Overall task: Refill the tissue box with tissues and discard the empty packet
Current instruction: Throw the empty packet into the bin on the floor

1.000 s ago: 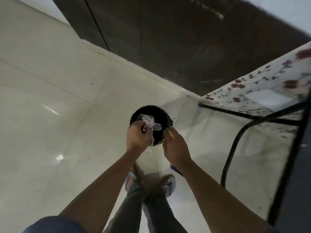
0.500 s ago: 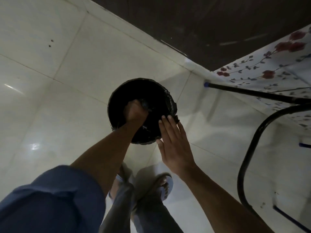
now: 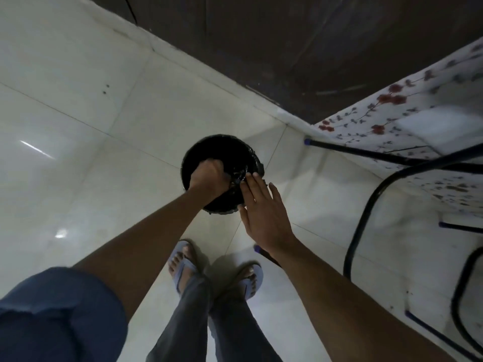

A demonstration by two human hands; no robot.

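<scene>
Feet: two sandalled feet (image 3: 214,270) at 6 o'clock, planted on the pale tiled floor (image 3: 78,152), toes toward the bin.

Right hand: the right hand (image 3: 264,212) hovers just past the feet, a little to 1 o'clock of them, fingers spread flat and open, holding nothing; its fingertips (image 3: 252,178) reach the near rim of the bin, though I cannot tell whether they touch it.

Left hand: the left hand (image 3: 209,176) is sunk inside the bin's mouth, curled into a loose fist (knuckles up). Whether it grips anything I cannot tell; the dark interior hides the palm side.

Bin: a round black lined bin (image 3: 222,152) stands on the floor at centre, straight ahead at 12 o'clock of the feet.

Packet: a second ago the crumpled clear packet showed above the rim in the left fingers; half a second ago the fist was already down inside. Now no plastic is visible anywhere, so it is in the bin, under or within the left hand.

Table: black metal legs (image 3: 366,218) and a floral tabletop (image 3: 392,113) lie at 3 o'clock, well apart from the bin.

Meaning: the discard looks all but done; judging by this, only letting go and lifting the left hand out remains. The tissue box is out of view.
</scene>
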